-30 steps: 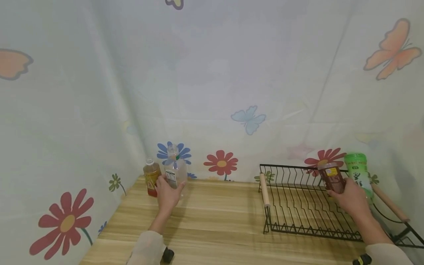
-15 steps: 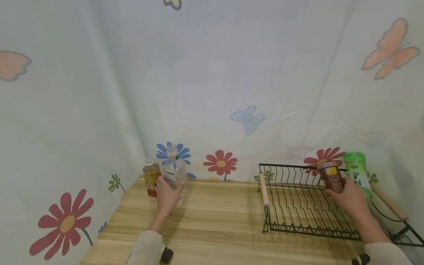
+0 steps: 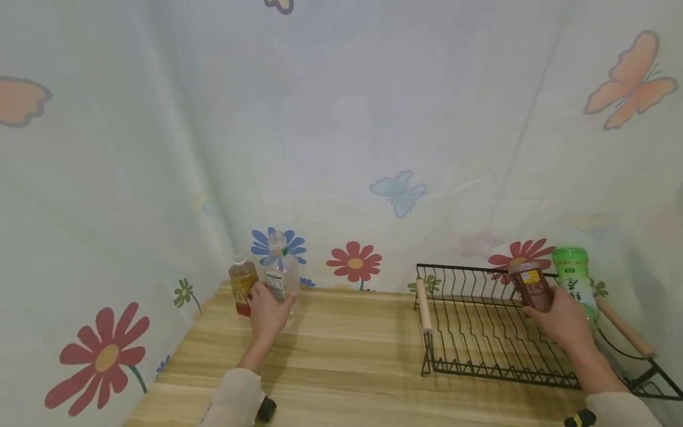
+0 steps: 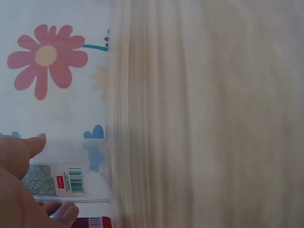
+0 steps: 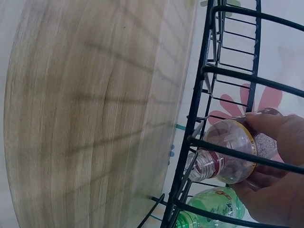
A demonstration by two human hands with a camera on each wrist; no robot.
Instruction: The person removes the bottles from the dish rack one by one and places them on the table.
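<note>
Clear bottle (image 3: 285,271) in left hand (image 3: 268,312), brown bottle (image 3: 532,288) in right hand (image 3: 564,320).

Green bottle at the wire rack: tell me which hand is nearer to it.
Right. The right hand is just beside the green bottle, gripping the brown-labelled bottle. The left hand is well away, left of the wire rack, gripping the clear bottle.

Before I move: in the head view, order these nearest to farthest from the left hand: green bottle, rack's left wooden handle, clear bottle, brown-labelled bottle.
From the left hand:
1. Clear bottle: in its grip.
2. Rack's left wooden handle: to its right.
3. Brown-labelled bottle: farther right, in the right hand.
4. Green bottle: farthest right, past the brown-labelled bottle.
</note>
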